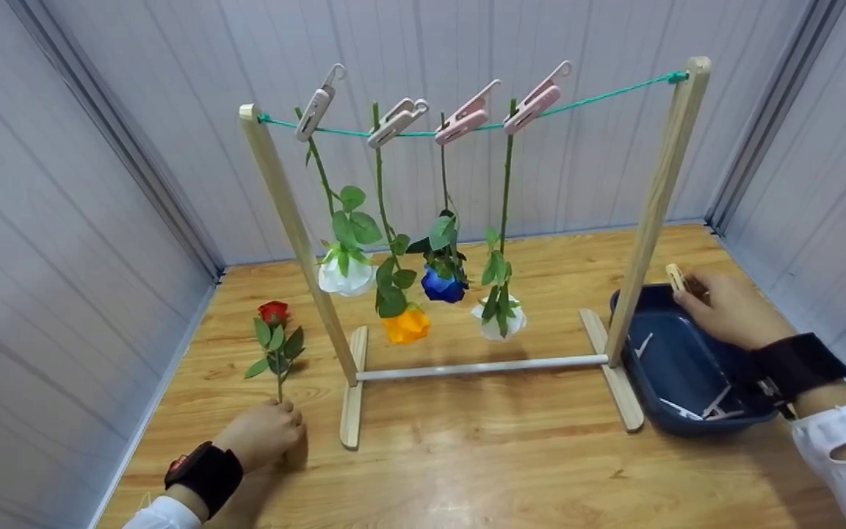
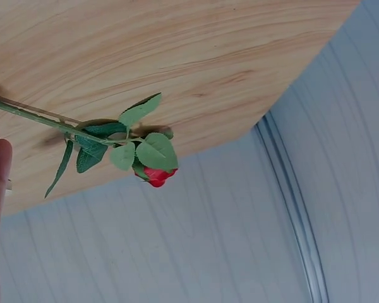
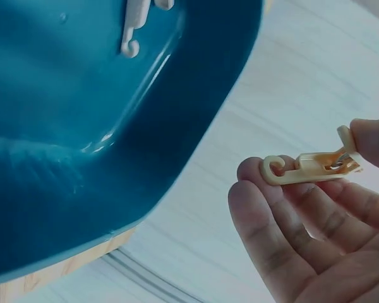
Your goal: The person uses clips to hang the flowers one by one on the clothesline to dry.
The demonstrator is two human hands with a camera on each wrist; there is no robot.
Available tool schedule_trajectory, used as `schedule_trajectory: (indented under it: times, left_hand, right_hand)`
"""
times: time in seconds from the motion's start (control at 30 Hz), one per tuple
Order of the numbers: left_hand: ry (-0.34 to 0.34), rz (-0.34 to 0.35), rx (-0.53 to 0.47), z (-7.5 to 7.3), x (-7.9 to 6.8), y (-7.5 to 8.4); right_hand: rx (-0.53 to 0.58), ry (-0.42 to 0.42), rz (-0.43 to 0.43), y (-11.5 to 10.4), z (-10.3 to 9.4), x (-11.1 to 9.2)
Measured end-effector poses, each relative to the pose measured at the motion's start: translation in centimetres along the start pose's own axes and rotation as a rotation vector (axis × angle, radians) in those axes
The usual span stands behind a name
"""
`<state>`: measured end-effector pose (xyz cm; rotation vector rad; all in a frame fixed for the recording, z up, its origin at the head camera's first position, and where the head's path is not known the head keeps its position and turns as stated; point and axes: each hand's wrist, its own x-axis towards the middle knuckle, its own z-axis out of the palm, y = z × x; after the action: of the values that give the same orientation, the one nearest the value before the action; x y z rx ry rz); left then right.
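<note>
On the left side of the table a red rose (image 1: 273, 312) with green leaves points away from me. My left hand (image 1: 265, 435) pinches the lower end of its stem (image 2: 35, 117), low over the wood; the fingertips are partly hidden. My right hand (image 1: 735, 308) is above the far end of a dark blue basin (image 1: 676, 367). It holds a pale yellow clothespin (image 3: 312, 169) with a hooked end between thumb and fingers. Inside the basin lie several pale clothespins (image 3: 136, 19).
A wooden stand (image 1: 651, 213) with a green cord (image 1: 606, 98) fills the middle. Pale clothespins (image 1: 533, 109) on the cord hold several roses upside down, among them a blue rose (image 1: 443, 283) and an orange rose (image 1: 406, 325). Panelled walls (image 1: 430, 44) close in the table.
</note>
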<state>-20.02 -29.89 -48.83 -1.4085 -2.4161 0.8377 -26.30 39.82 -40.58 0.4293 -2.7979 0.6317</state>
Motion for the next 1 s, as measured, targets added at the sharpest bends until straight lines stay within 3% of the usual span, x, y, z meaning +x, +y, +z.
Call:
schedule_trajectory:
  times: [0.33, 0.77, 1.0]
  left_hand:
    - [0.045, 0.07, 0.065, 0.3, -0.3, -0.1]
    - [0.164, 0.125, 0.094, 0.4, 0.4, 0.4]
    - [0.157, 0.125, 0.132, 0.0, 0.9, 0.6]
  right_hand:
    - [0.058, 0.017, 0.037, -1.0, 0.0, -1.8]
    - [0.147, 0.121, 0.009, -0.7, -0.1, -2.9]
    - [0.159, 0.278, -0.03, -2.3, -0.9, -3.7]
